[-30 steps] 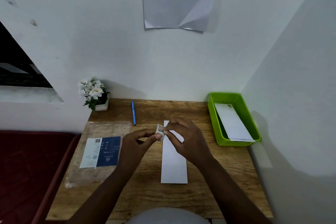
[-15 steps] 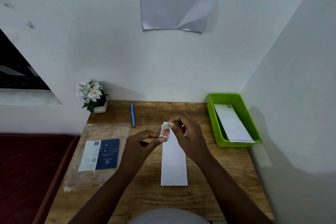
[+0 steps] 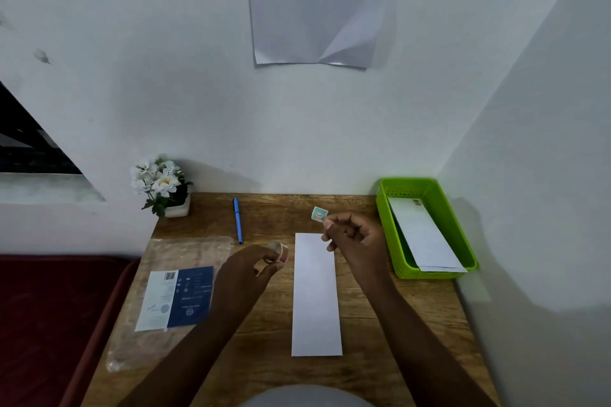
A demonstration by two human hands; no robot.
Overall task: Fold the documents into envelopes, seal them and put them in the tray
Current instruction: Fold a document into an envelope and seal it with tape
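Observation:
A long white envelope [image 3: 316, 301] lies lengthwise on the middle of the wooden desk [image 3: 264, 367]. My right hand [image 3: 355, 238] pinches a small bluish stamp [image 3: 319, 214] above the envelope's far end. My left hand [image 3: 246, 269] holds a small roll of stamps [image 3: 279, 251] just left of the envelope. A green tray [image 3: 463, 241] at the right back holds a white envelope [image 3: 423, 235] with a stamp at its far corner.
A blue pen [image 3: 238, 224] lies at the back. A small pot of white flowers [image 3: 163, 187] stands at the back left corner. A clear plastic sleeve with a blue-and-white card [image 3: 175, 299] lies on the left. White walls close the back and right.
My hands have moved apart. The right hand has pulled one stamp off the roll and lifted it up and to the right; the left hand has kept the roll.

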